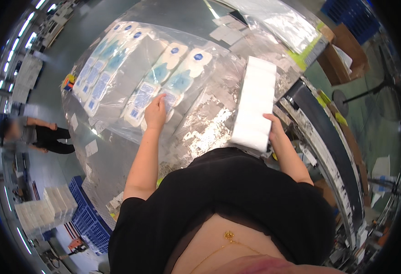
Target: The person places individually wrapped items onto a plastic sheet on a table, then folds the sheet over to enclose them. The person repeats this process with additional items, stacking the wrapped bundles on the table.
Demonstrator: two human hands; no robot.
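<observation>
At the right of the work table, my right hand [274, 126] grips the near right side of a long white soft pack [255, 102], thumb on top. The pack lies tilted, its near end close to my body. My left hand [156, 113] rests on a printed tissue pack [172, 99] at the near side of a large clear plastic bag [142, 133]. Its fingertips are close together there; whether they pinch the film or only press is unclear. Inside the bag stand several such packs [101, 68], white with blue-green print, in two groups with a grey-white gap between.
A dark conveyor belt [323, 130] curves along my right. Beyond the table are an open cardboard box [358, 58] and a blue crate [351, 17]. A tape roll [68, 82] sits at the table's left edge. To the left stand a person [33, 133] and a blue pallet [87, 212].
</observation>
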